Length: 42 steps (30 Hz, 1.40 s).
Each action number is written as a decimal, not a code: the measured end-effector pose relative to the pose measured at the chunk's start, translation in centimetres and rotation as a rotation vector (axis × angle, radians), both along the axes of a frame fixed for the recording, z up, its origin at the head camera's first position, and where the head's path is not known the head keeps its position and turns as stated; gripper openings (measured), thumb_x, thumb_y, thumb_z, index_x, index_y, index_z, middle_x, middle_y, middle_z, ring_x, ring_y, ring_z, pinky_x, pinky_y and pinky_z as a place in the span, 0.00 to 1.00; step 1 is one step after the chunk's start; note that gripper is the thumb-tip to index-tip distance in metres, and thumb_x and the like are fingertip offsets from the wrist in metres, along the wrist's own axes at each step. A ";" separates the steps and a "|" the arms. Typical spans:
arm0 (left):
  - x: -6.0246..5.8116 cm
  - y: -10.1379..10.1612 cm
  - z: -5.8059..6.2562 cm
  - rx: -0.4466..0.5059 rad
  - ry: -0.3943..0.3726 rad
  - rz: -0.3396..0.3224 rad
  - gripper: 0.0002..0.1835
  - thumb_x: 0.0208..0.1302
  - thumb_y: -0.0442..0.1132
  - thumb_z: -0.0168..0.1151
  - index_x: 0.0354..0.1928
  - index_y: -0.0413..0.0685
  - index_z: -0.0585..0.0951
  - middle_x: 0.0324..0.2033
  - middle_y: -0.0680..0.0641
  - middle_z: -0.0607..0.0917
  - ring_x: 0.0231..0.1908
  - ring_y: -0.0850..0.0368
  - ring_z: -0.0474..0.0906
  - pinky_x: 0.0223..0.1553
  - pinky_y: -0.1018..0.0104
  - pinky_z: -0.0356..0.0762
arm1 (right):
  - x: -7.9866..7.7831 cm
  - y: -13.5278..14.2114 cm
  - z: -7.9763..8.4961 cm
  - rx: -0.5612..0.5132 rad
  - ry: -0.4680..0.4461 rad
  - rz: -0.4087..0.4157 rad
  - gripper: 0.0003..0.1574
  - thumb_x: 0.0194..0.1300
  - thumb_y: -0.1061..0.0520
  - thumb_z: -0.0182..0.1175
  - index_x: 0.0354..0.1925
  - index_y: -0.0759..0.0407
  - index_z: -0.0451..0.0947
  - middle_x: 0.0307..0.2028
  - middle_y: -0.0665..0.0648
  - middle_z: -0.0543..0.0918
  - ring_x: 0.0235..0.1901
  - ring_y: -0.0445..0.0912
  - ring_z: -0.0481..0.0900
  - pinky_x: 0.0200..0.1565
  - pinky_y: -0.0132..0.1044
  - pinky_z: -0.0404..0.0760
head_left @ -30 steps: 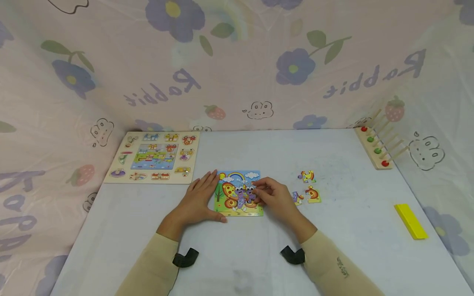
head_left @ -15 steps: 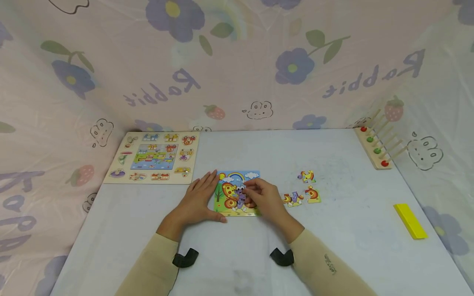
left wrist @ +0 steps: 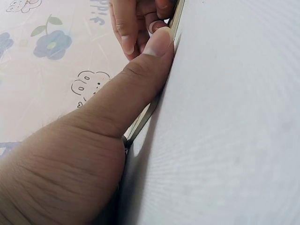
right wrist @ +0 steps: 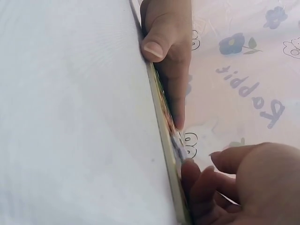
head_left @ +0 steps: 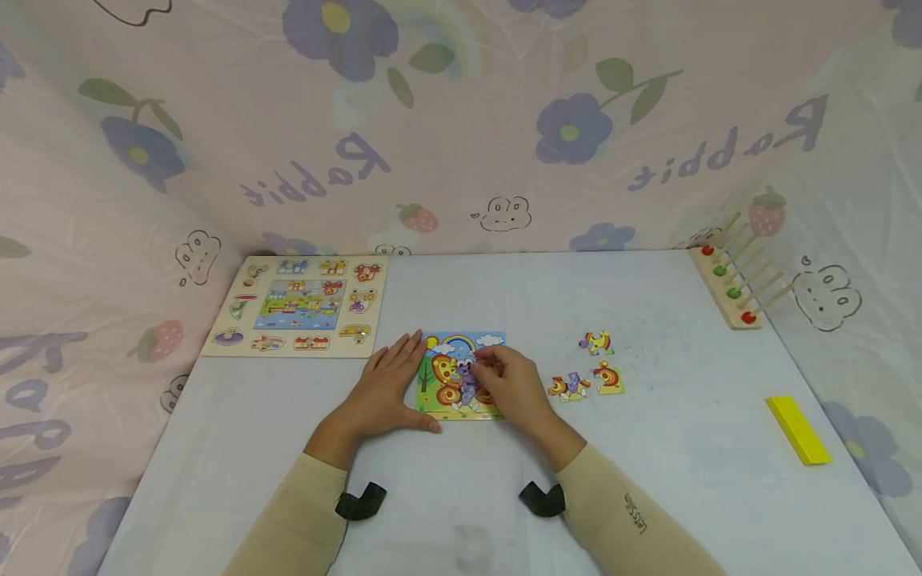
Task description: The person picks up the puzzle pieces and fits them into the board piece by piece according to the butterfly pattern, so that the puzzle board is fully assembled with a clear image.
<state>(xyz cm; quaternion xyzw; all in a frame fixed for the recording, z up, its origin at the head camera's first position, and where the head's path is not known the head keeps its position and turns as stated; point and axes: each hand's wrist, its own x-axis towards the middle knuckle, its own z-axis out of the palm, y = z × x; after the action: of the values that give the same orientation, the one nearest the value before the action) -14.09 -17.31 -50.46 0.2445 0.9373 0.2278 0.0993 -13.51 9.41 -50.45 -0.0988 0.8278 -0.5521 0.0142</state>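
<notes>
While the left hand [head_left: 385,396] is resting with straight fingers against the left side of the puzzle board [head_left: 430,400], the right hand [head_left: 519,388] is bending over the board's right half, the two hands lying apart. Its own fingers are hiding the contact, so I cannot tell whether it is pinching a piece. The board is lying flat on the tabletop [head_left: 432,496] with seemingly only the left hand bracing it; a hard rightward drag would probably be pulling it away from that brace. Pressing down while a tab is sitting out of line would be risking a raised or bent edge. Three loose puzzle pieces [head_left: 608,380] are lying just right of the right hand, where a low knuckle could be scattering them.
</notes>
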 end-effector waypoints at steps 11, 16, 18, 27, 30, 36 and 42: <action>0.0 0.1 0.0 0.006 0.013 -0.005 0.79 0.46 0.80 0.78 0.88 0.44 0.51 0.88 0.47 0.46 0.85 0.48 0.36 0.81 0.39 0.38 | 0.7 0.0 0.2 0.348 0.228 0.200 0.25 0.76 0.56 0.69 0.67 0.61 0.84 0.67 0.58 0.80 0.54 0.50 0.84 0.54 0.45 0.85; -0.1 0.1 0.0 0.001 0.009 -0.005 0.78 0.46 0.79 0.79 0.89 0.45 0.50 0.88 0.48 0.45 0.85 0.49 0.36 0.81 0.39 0.37 | 1.0 -0.4 0.6 0.555 0.220 0.288 0.31 0.79 0.52 0.67 0.74 0.62 0.79 0.77 0.58 0.73 0.74 0.56 0.73 0.71 0.53 0.74; -0.1 0.1 0.0 0.002 0.007 -0.003 0.78 0.46 0.79 0.79 0.89 0.45 0.50 0.88 0.48 0.45 0.85 0.49 0.35 0.81 0.39 0.37 | 1.1 -0.5 0.7 0.585 0.216 0.308 0.32 0.80 0.52 0.66 0.74 0.64 0.78 0.77 0.59 0.73 0.74 0.57 0.72 0.72 0.53 0.73; -0.2 0.0 -0.2 -0.008 0.010 0.001 0.79 0.46 0.80 0.78 0.89 0.45 0.49 0.88 0.48 0.45 0.85 0.50 0.35 0.81 0.40 0.37 | 1.6 -0.7 1.2 0.688 0.268 0.351 0.34 0.80 0.50 0.65 0.73 0.70 0.77 0.77 0.63 0.73 0.73 0.60 0.73 0.72 0.52 0.72; -0.2 0.0 -0.3 -0.007 0.010 0.001 0.79 0.46 0.80 0.78 0.89 0.45 0.50 0.88 0.48 0.45 0.85 0.49 0.36 0.81 0.39 0.37 | 1.9 -0.8 1.5 0.704 0.269 0.343 0.34 0.80 0.49 0.66 0.72 0.70 0.77 0.76 0.63 0.73 0.72 0.61 0.74 0.71 0.53 0.73; -0.2 0.0 -0.2 -0.013 0.008 0.000 0.78 0.47 0.80 0.78 0.89 0.45 0.50 0.88 0.48 0.45 0.85 0.49 0.35 0.81 0.40 0.37 | 2.4 -1.3 2.0 0.777 0.238 0.318 0.35 0.79 0.48 0.67 0.73 0.67 0.78 0.76 0.62 0.74 0.69 0.62 0.77 0.66 0.54 0.79; -0.1 0.0 -0.2 -0.021 0.000 0.004 0.78 0.47 0.81 0.76 0.89 0.45 0.49 0.88 0.49 0.44 0.85 0.50 0.34 0.81 0.41 0.36 | 2.6 -1.5 2.0 0.802 0.238 0.299 0.35 0.79 0.47 0.67 0.73 0.65 0.79 0.76 0.60 0.74 0.69 0.60 0.78 0.65 0.54 0.80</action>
<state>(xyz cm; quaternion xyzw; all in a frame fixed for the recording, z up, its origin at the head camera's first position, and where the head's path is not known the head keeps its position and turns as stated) -14.21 -17.30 -50.66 0.2414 0.9401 0.2184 0.1015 -10.94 7.91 -48.43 -0.2670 0.9490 -0.1641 0.0355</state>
